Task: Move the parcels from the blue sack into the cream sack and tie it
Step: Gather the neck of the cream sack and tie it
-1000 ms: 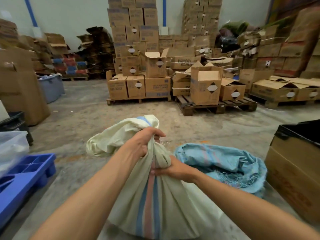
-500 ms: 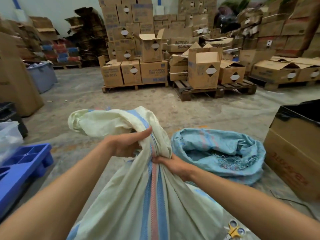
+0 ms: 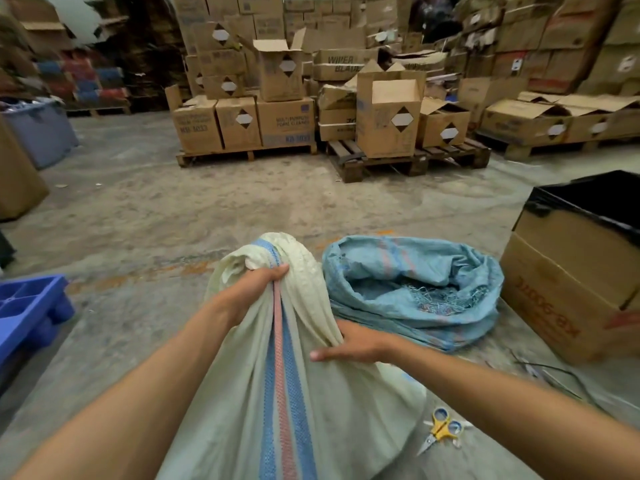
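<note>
Right hand now lower, flat on upright cream sack; left hand gripping its upward-pointing neck.

Two bare forearms reach in from the bottom edge, one at each side of the cream sack. No sleeve, cuff, watch, band or glove shows on either. The left hand, toward the sack's gathered top, is bare. The right hand, lower on the sack's right side, is bare too, with no ring visible.
</note>
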The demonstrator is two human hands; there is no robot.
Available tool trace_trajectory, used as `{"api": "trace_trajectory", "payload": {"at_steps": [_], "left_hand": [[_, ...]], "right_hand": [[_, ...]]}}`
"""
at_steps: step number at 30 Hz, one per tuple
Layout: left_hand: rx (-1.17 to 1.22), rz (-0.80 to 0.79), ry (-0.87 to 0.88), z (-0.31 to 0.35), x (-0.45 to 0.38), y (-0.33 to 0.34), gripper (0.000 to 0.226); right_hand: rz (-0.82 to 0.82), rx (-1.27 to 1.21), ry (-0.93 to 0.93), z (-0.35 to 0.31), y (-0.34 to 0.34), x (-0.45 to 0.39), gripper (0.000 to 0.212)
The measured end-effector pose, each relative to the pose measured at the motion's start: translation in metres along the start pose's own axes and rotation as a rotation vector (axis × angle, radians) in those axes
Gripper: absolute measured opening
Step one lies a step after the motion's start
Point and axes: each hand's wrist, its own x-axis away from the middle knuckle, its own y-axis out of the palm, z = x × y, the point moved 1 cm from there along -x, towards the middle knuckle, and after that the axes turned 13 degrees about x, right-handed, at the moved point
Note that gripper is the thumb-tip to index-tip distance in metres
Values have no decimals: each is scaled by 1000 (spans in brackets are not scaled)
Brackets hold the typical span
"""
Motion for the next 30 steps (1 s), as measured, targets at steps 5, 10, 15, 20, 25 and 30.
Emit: {"api": "trace_trajectory", "payload": {"at_steps": [5,10,15,20,25,30], "left_hand": [[-73,-87,-5,-61,6,15,61],[-42,97,-3,-106,-2,20,76],[-100,43,-65,-127,8,47,60],[-143,-32,15,-155,11,66,70],[-141,-46,1,-167,8,83,81],[-351,17,-20,-179,-6,97,69]], "right_hand": [[-108,178,-2,35,0,25,62],[-115,300,90,59,-22,49,71],[-82,566,188,92,-52,79,50],[45,641,296,136,-82,108,31],[98,636,351,168,-94,125,31],[113,634,432,226,-66,125,27]]}}
